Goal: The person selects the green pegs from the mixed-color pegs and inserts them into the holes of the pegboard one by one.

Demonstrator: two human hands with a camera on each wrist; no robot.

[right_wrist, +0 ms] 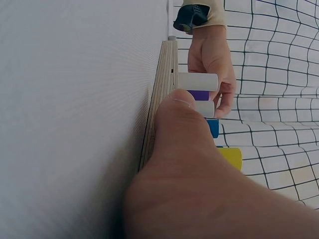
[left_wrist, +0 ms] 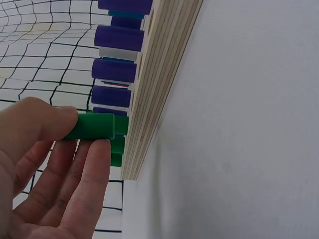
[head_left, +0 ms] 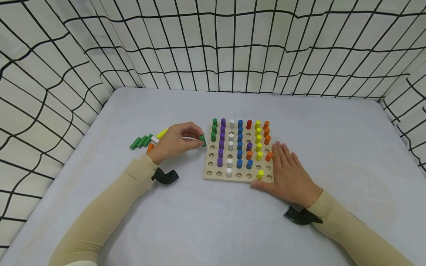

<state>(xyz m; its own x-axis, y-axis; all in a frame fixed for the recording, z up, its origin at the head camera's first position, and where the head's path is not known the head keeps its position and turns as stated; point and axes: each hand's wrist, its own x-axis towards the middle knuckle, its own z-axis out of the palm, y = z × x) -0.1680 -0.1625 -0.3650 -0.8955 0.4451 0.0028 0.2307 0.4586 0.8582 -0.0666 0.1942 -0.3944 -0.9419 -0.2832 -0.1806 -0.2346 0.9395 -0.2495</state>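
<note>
A green peg (left_wrist: pixel 94 126) is pinched between the thumb and fingers of my left hand (head_left: pixel 181 140), just off the left edge of a wooden pegboard (head_left: pixel 234 178). Green, purple, white, blue, red, yellow and orange pegs stand in the board, mostly in columns by colour. Three green pegs (head_left: pixel 213 136) fill the top of the leftmost column, with bare holes below them. My right hand (head_left: pixel 291 175) lies flat along the board's right side, fingers straight, thumb at its front right corner. In the right wrist view that thumb (right_wrist: pixel 179 124) touches the board's edge.
Loose pegs lie left of the board, partly behind my left hand: several green pegs (head_left: pixel 141 141), a white peg (head_left: pixel 154 139), a yellow peg (head_left: pixel 162 133) and an orange peg (head_left: pixel 150 147). A black-lined net (head_left: pixel 216 48) borders the white table (head_left: pixel 213 229) at the back and sides.
</note>
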